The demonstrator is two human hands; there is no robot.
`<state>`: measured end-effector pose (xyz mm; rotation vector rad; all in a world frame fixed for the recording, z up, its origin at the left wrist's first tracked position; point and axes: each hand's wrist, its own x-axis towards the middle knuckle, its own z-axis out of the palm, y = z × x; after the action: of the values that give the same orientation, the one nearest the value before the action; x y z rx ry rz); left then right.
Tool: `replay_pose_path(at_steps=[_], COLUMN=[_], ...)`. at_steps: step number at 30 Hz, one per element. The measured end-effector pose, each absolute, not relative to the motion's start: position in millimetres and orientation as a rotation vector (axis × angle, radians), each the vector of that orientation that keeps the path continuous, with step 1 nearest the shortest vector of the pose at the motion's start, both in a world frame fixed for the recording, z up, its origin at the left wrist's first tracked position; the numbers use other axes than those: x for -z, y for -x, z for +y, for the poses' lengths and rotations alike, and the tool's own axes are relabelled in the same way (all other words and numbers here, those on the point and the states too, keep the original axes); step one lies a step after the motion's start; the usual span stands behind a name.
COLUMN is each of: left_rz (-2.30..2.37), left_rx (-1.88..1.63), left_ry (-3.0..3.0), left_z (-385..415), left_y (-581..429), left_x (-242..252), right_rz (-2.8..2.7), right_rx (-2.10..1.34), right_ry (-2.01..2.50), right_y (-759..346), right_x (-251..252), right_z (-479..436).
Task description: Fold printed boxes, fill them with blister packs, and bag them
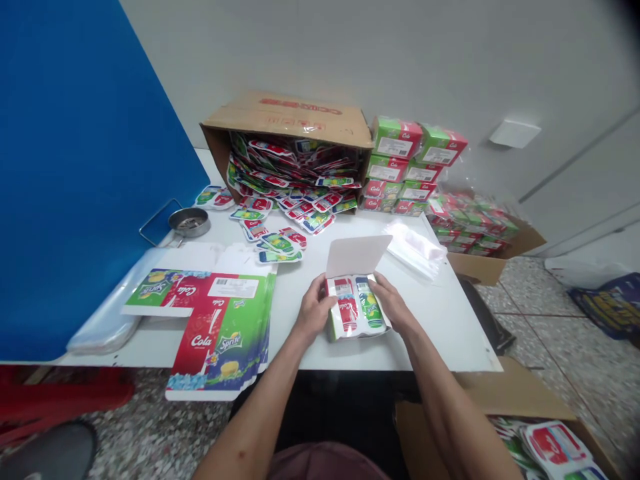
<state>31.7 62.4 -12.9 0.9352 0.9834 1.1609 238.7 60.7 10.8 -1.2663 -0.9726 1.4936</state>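
Observation:
My left hand and my right hand grip opposite sides of a small Cola and Sprite cardboard carton on the white table. Its plain white flap stands open, tilted away from me. Left of my hands lies a stack of flat printed Cola and Sprite carton blanks. Loose die-cut printed cards are scattered beyond them, spilling from a cardboard box lying on its side.
Stacked green-and-red cartons stand at the table's back right, near a clear plastic bag. Wrapped cartons sit in an open box beyond the right edge. A metal bowl and blue panel are left. A floor box holds printed cards.

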Motion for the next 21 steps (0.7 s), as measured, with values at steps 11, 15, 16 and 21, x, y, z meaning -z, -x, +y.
replay_pose_path(at_steps=[11, 15, 16, 21], left_rz=[0.815, 0.926, 0.939, 0.888], left_rx=[-1.105, -1.126, -1.122, -1.127], left_ry=[-0.807, -0.885, -0.931, -1.02], left_z=[68.0, 61.3, 58.7, 47.4], left_y=[-19.8, -17.9, -16.4, -13.2], left_x=[9.1, 12.7, 13.4, 14.0], right_rz=[-0.893, -0.897, -0.9, -0.942], right_rx=[-1.423, -1.437, -1.45, -1.403], right_ry=[1.114, 1.108, 1.077, 1.066], right_y=[-246.5, -254.7, -255.9, -249.1], right_x=[7.1, 9.1, 10.2, 15.0], right_z=[44.1, 42.4, 40.9, 29.3])
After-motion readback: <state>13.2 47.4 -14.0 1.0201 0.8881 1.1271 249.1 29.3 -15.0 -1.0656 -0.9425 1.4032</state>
